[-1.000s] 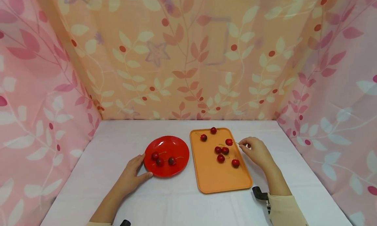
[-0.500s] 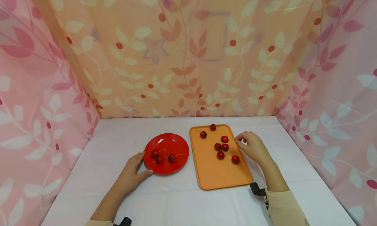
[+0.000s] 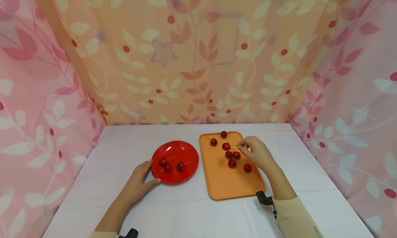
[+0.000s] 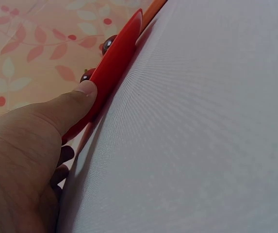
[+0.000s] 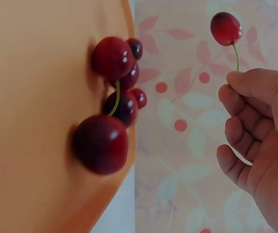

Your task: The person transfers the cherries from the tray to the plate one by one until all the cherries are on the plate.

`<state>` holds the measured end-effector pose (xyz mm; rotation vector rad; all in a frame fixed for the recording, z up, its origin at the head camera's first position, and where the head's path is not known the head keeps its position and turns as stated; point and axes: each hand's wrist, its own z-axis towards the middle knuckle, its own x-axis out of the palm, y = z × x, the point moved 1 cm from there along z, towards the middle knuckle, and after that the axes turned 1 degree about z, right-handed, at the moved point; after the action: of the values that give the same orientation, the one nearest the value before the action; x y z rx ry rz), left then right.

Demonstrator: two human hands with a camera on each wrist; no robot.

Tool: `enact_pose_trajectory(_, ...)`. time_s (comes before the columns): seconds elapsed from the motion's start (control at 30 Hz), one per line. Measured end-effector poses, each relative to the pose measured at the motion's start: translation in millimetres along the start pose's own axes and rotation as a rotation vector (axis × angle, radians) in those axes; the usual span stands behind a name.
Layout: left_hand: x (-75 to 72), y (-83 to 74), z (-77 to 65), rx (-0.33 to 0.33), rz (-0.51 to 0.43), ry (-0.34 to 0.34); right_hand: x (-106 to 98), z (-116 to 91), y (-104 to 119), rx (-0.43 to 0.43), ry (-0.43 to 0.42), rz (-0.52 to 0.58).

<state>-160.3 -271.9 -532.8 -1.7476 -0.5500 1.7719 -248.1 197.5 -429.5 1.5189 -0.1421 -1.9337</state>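
Observation:
My right hand [image 3: 257, 153] is over the right side of the orange tray [image 3: 220, 189], pinching a cherry [image 5: 226, 29] by its thin green stem between thumb and forefinger. The right wrist view shows this cherry raised at the stem's upper end, the other fingers loosely curled. Several more cherries [image 3: 232, 163] lie on the tray, mostly grouped just below the held one. My left hand [image 3: 136, 186] rests at the left rim of the red plate [image 3: 189, 170], its thumb [image 4: 75, 107] on the edge and fingers spread along the side. Three cherries [image 3: 181, 166] lie on the plate.
Plate and tray sit side by side on a white cloth-covered table [image 3: 183, 217], with a narrow gap between them. A flowered curtain [image 3: 167, 93] closes off the back and both sides. A black wrist device [image 3: 263, 198] hangs by the right sleeve.
My right hand has moved left over the tray, drawing the stem-held cherry from near the tray's right edge toward its middle. The left hand stays at the plate.

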Motion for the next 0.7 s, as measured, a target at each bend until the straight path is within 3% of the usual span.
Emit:
enact_pose_trajectory(0.4,3.3,1.8,-1.2,-0.005,-0.019,0.008,9,16,27,-0.045,0.03,0.014)
enact_pose_trajectory(0.7,0.9,1.1,-0.5,0.027,-0.013,-0.011,20,32,47,-0.084,0.074,0.076)
